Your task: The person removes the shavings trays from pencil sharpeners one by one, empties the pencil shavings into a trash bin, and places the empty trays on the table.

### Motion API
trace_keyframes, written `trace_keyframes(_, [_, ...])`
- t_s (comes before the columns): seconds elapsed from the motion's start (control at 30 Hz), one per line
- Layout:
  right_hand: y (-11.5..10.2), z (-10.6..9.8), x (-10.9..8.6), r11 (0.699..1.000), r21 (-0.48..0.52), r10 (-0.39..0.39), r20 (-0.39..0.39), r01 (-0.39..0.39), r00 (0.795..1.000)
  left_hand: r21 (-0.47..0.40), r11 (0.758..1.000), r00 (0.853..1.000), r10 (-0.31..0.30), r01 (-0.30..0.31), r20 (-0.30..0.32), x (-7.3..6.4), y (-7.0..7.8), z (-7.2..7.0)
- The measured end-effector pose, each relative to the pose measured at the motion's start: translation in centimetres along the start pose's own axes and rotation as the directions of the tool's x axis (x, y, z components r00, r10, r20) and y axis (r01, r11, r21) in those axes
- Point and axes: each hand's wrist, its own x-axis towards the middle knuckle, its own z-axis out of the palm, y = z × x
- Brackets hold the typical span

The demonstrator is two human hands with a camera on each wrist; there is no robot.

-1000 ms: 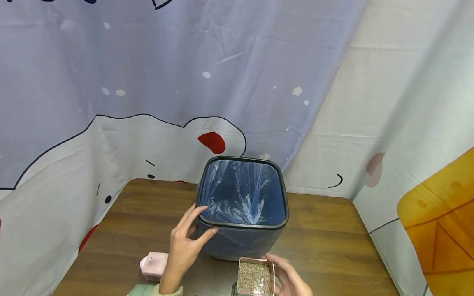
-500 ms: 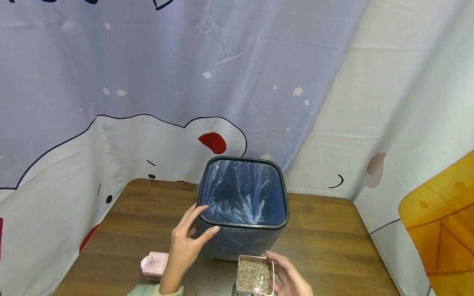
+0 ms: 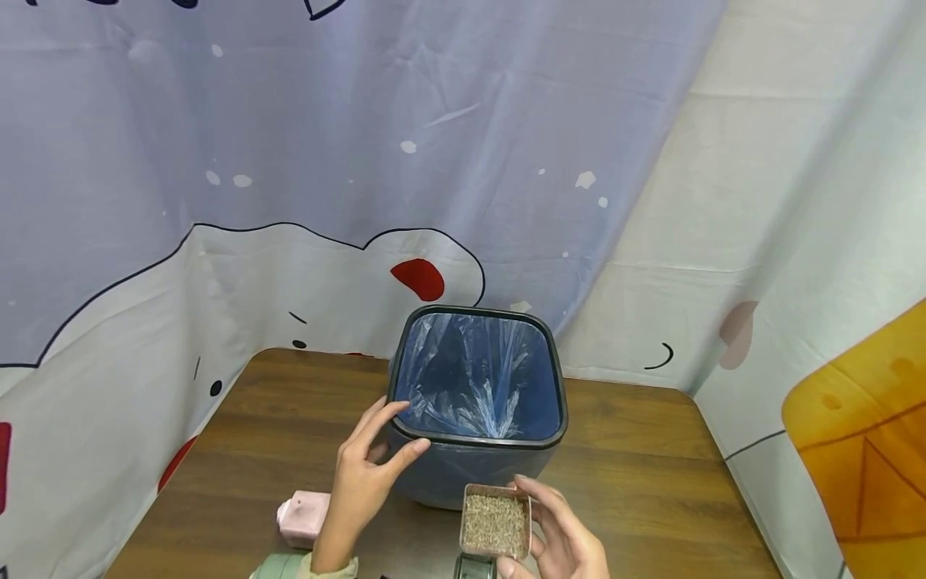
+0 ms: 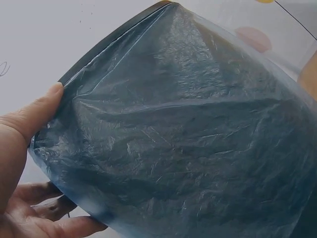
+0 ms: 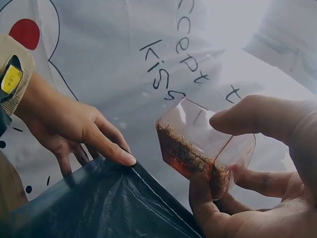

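Note:
A dark blue trash can with a black rim and a clear plastic liner stands on the table. My left hand grips the near left corner of its rim, thumb in front and fingertips over the edge. In my right hand is a small square see-through pinkish container, pinched between thumb and fingers. Dry greenish-brown flakes fill part of it, and in the right wrist view it is tilted beside the can's rim. In the head view it shows just in front of the can.
A pink square bottle lies on the wooden table, left of my left forearm. Below the held container, a small green object is partly cut off by the frame. A printed curtain hangs behind and beside the table.
My right hand has lifted the container slightly toward the trash can, and its thumb now shows at the near side. The left hand keeps its hold on the rim.

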Motion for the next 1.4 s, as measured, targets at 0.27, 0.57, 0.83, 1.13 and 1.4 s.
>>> trace_keyframes(0.27, [-0.7, 0.1, 1.2, 0.998, 0.011, 0.055, -0.075, -0.055, 0.996, -0.001, 1.000, 1.000, -0.010, 0.010, -0.009, 0.0, 0.0, 0.0])
trace_keyframes(0.57, [-1.3, 0.2, 3.3, 0.999, -0.029, 0.024, -0.068, -0.026, 0.997, -0.007, 1.000, 1.000, -0.009, 0.009, -0.009, 0.0, 0.0, -0.1])
trace_keyframes(0.83, [-1.4, 0.3, 4.1, 0.991, -0.062, 0.109, -0.112, -0.116, 0.988, -0.019, 1.000, 1.000, -0.012, 0.012, -0.007, -0.1, 0.0, 0.0])
trace_keyframes(1.13, [-1.3, 0.2, 5.2, 0.980, -0.054, 0.180, -0.139, -0.189, 0.974, -0.018, 0.999, 0.999, -0.034, 0.034, 0.001, -0.1, 0.1, 0.0])
trace_keyframes(1.4, [-1.6, 0.2, 6.4, 0.978, -0.061, 0.190, -0.129, -0.199, 0.973, -0.036, 0.997, 0.998, -0.064, 0.064, -0.001, -0.1, 1.3, -0.2])
